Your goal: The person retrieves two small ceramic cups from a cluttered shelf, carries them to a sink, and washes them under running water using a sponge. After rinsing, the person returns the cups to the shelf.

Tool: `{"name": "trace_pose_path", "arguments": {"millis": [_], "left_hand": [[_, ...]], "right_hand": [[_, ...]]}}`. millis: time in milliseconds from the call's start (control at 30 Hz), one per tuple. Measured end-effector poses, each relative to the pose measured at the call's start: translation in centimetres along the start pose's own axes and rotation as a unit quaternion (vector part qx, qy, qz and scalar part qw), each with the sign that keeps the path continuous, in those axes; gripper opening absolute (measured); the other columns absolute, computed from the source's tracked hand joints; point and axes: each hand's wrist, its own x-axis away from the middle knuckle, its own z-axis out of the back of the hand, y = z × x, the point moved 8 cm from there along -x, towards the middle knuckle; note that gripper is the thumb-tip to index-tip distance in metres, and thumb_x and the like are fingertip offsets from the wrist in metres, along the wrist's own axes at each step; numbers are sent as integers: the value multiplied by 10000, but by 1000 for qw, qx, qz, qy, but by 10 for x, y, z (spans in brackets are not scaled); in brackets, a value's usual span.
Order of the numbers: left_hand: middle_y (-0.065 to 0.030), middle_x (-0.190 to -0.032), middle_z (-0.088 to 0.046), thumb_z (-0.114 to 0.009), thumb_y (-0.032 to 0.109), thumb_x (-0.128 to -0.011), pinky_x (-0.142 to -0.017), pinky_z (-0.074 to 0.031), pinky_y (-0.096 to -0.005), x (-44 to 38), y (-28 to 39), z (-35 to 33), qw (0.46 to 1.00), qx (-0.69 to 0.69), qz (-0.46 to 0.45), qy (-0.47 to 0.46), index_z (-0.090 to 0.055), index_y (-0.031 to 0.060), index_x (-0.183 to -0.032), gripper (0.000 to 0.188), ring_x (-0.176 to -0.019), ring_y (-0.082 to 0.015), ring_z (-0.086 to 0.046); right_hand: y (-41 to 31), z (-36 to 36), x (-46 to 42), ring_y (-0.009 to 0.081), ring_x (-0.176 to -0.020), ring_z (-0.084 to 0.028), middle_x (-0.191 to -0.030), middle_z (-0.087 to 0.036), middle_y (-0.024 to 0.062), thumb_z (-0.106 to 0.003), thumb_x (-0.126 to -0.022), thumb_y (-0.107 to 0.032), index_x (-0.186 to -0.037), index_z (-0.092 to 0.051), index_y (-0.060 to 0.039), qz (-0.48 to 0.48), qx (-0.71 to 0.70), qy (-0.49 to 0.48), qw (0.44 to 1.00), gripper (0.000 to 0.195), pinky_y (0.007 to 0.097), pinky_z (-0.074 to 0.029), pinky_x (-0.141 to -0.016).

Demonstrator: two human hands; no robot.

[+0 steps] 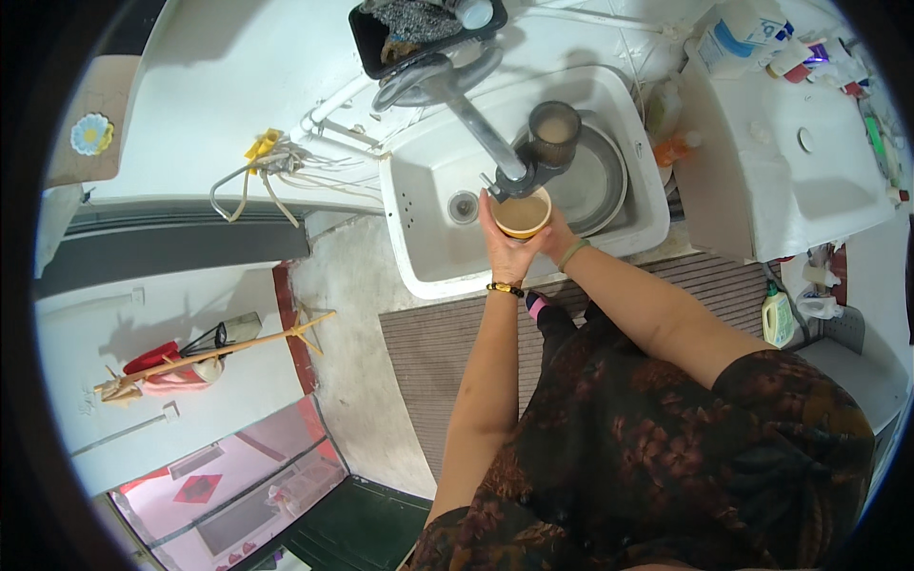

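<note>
My left hand [508, 250] and my right hand [559, 235] hold a yellow-rimmed cup [522, 214] between them, over the near side of a white sink [435, 243]. Cloudy, pale brown liquid shows inside the cup. Right above it is the dark outlet of a metal faucet [489, 135], which hides part of the far rim. Behind the faucet outlet, a dark cylindrical container [554, 132] holds similar-looking liquid. A round metal basin [607, 178] lies in the right part of the sink. The fingers of my right hand are partly hidden behind the cup.
A black tray [368, 43] with a scouring pad stands behind the faucet. Left of the sink lie looped hoses with a yellow fitting [263, 145]. A white washbasin cabinet [714, 157] with bottles on top is at the right. A striped mat [428, 357] covers floor before the sink.
</note>
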Motion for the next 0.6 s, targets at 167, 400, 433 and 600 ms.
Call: {"name": "trace_pose_path", "arguments": {"millis": [167, 400, 433, 600], "left_hand": [[-194, -1252, -370, -809, 207, -527, -963, -363, -381, -19, 8, 13, 997, -74, 2, -9, -223, 2, -1320, 1007, -1163, -313, -401], [-227, -1254, -374, -755, 196, -571, -906, -352, -495, -36, -10, 38, 741, -611, -121, -251, -469, 197, -1162, 657, -1093, -437, -418], [-229, -1255, -380, -728, 198, -610, -903, -351, -497, -37, -18, 42, 702, -646, -141, -265, -474, 193, -1151, 598, -1091, -439, -423], [-220, -1210, -454, -554, 215, -791, -885, -354, -514, -40, -50, 44, 530, -757, -136, -358, -499, 175, -1101, 317, -1060, -448, -464]], "right_hand": [[-9, 31, 0, 295, -1044, -528, -1186, -494, 118, -486, -833, -196, -1203, -439, -79, -151, 61, 204, 965, 391, 354, -460, -876], [-103, 51, 4, 290, -1026, -496, -1175, -444, 151, -659, -690, -203, -1286, -308, -159, -92, 675, 174, 711, 693, 527, -465, -749], [-106, 52, 4, 299, -1024, -495, -1172, -442, 155, -663, -693, -210, -1284, -311, -163, -94, 668, 174, 717, 689, 545, -461, -743], [-121, 33, 31, 387, -1029, -497, -1186, -447, 174, -669, -726, -244, -1247, -367, -136, -121, 432, 280, 849, 612, 590, -440, -789]]}}
